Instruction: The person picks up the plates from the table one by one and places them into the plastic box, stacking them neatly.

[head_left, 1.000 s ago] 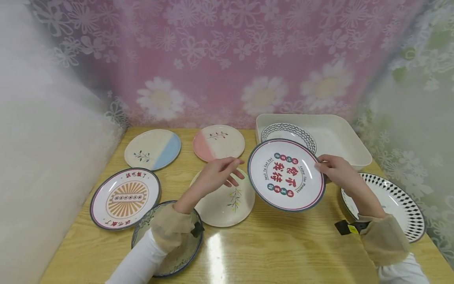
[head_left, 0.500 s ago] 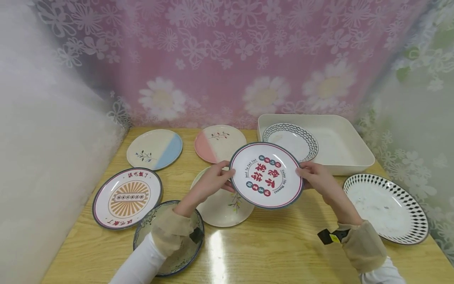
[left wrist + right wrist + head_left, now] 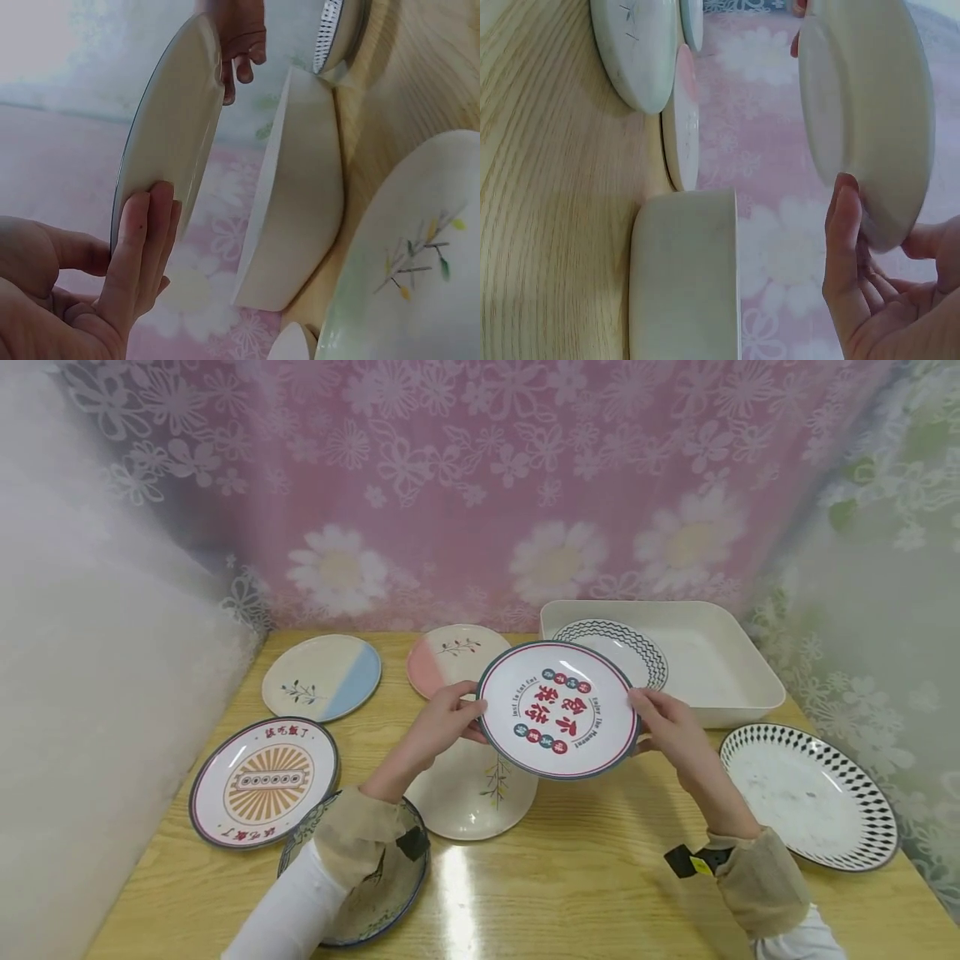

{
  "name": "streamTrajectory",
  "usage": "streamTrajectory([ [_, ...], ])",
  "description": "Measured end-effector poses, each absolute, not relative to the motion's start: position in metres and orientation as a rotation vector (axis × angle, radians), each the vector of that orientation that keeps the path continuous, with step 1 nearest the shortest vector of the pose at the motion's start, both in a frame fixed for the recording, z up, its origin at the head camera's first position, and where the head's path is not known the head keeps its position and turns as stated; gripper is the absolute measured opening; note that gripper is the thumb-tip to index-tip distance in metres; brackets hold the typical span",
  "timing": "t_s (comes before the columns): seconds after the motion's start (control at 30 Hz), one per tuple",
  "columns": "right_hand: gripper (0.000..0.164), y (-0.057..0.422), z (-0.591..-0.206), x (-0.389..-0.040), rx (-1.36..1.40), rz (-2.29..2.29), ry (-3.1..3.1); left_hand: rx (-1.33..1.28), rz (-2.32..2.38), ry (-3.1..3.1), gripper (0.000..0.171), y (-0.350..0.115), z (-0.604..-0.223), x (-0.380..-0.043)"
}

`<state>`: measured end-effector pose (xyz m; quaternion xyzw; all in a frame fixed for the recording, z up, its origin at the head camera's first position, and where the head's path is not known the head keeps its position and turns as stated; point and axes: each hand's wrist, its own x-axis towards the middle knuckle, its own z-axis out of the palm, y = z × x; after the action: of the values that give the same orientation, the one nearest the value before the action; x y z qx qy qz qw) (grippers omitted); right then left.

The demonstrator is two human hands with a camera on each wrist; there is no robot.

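Observation:
Between both hands a round white plate (image 3: pixel 558 710) with red characters and a teal-and-red rim is held above the table. My left hand (image 3: pixel 442 718) pinches its left edge, thumb on the top and fingers spread under it, as the left wrist view shows. The right hand (image 3: pixel 671 727) grips the opposite edge the same way, its fingers against the pale underside (image 3: pixel 885 112) in the right wrist view. Below and left of the held plate lies a cream plate (image 3: pixel 465 802) with a yellow-green sprig, partly covered by it in the head view.
A white bin (image 3: pixel 720 668) with a wavy-rimmed plate (image 3: pixel 645 652) inside stands at the back right. Around lie a diamond-rimmed plate (image 3: pixel 810 802), a pink-and-cream plate (image 3: pixel 465 652), a blue-and-cream plate (image 3: pixel 322 677), an orange-sunburst plate (image 3: pixel 262 781) and a blue-rimmed dish (image 3: pixel 390 893) under the left forearm.
The right hand has brought the plate leftward, and the left hand, earlier free, has taken its left edge. Over the last half second the plate has risen slightly toward the back.

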<state>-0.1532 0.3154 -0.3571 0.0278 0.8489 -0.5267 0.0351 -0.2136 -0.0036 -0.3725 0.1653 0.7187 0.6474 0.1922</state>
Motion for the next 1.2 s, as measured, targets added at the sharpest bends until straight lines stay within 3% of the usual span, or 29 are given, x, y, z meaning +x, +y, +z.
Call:
streamTrajectory([
  [0.17,0.067,0.319,-0.353,-0.148,0.121,-1.760,2.569,0.440,1.861,2.021,0.034,0.008,-0.359,-0.223],
  [0.43,0.058,0.331,-0.356,-0.141,0.125,-1.813,2.551,0.396,1.907,2.017,0.037,0.038,-0.339,-0.245],
  [0.67,0.064,0.336,-0.362,-0.137,0.080,-1.776,2.602,0.363,1.960,1.994,0.040,0.076,-0.327,-0.273],
  [0.97,0.049,0.337,-0.369,-0.130,0.108,-1.818,2.564,0.320,1.906,2.098,0.036,0.127,-0.341,-0.297],
  [1.2,0.052,0.339,-0.373,-0.128,0.145,-1.819,2.552,0.277,1.844,2.181,0.026,0.150,-0.359,-0.305],
])
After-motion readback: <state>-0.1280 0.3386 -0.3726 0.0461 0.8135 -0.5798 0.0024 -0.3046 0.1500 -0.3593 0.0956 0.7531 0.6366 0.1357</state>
